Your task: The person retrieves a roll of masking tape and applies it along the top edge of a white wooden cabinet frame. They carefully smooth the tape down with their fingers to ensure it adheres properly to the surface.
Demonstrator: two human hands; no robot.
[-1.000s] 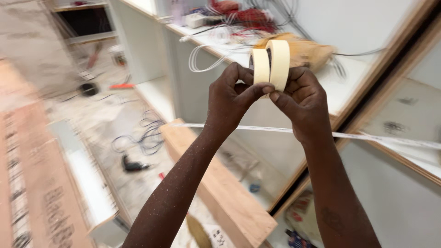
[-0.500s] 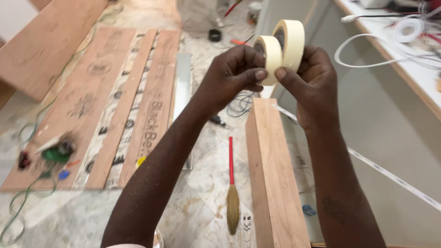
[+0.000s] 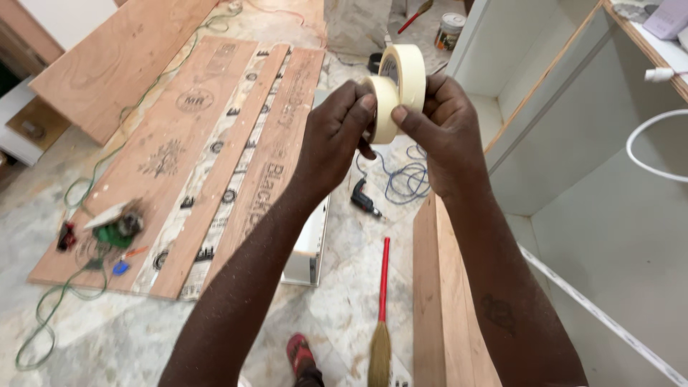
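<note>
Two rolls of cream masking tape (image 3: 398,86) sit side by side, held up in front of the chest above the floor (image 3: 344,294), the left hand (image 3: 335,136) and right hand (image 3: 444,129) each pinching them, thumb and fingertips pressed together on the near roll's rim. They look light and stiff as rings, with a slightly tacky edge; a pinch across the rim or a finger through the core should hold them best

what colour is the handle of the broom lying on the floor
Red. The long thin broom handle shows best in the head view, below the hands, above the straw-coloured bristles.
</note>
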